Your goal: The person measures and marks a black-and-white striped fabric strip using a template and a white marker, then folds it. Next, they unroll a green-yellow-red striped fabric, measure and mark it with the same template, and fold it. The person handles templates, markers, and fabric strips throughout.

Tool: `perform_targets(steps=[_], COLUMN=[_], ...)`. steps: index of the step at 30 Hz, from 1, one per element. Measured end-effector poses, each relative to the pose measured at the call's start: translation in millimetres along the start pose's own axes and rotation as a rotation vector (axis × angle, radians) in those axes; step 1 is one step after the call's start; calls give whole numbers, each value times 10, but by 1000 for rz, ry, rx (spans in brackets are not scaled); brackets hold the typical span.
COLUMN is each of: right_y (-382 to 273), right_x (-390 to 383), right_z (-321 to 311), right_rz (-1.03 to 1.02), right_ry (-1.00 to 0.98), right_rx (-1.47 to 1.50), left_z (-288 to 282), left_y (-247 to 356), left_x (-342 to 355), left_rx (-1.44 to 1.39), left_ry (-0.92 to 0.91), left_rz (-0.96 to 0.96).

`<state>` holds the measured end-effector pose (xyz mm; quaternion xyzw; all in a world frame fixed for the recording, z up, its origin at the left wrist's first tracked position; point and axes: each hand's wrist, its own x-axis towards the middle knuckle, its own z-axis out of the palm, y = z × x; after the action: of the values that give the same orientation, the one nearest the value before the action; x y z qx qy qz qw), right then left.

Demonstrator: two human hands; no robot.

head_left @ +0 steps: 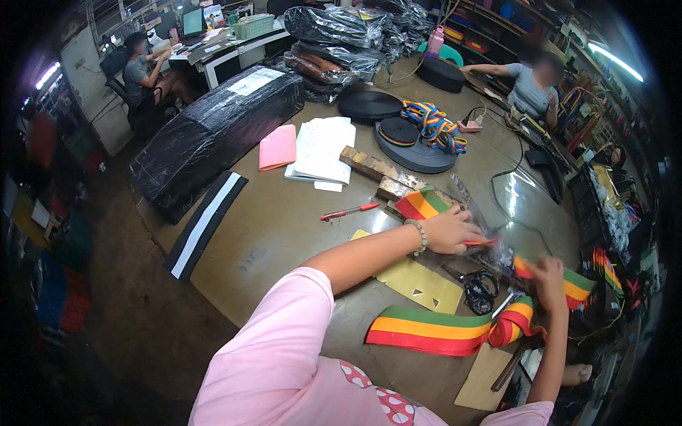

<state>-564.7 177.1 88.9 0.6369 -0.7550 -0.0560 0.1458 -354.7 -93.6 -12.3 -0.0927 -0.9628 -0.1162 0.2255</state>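
My left hand [453,231], with a bead bracelet on the wrist, presses a red pen-like tool [482,242] down on a clear plastic strip [474,209] on the table. My right hand [550,278] grips a green, yellow and red striped webbing band [577,282] near its end. The same striped webbing [430,330] lies flat and curls in a loop below my right hand. Another piece of striped webbing [423,204] lies just beyond my left hand. Black scissors [480,290] lie between my two arms.
A red pen [349,211], wooden blocks [369,165], white papers [321,148], a pink pad [278,147], black reels [414,145] with rainbow strap [435,126] and yellow paper [420,284] lie on the brown table [277,227]. A black wrapped bundle [213,131] is at left. Two people sit at the far ends.
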Motion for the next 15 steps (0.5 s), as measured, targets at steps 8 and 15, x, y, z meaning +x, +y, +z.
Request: perform_targets(steps=[8,15], right_y=[-1952,-2632], right_x=[-699,-936], right_z=[-996,-35], right_rz=[-108,-40], right_ry=[255,-4], right_rx=[333,716], left_z=[-1252,-843], left_y=[594,1879], left_x=[-87,-381], left_rx=[264,-34], left_ry=[167,94], left_rz=[-135,-206])
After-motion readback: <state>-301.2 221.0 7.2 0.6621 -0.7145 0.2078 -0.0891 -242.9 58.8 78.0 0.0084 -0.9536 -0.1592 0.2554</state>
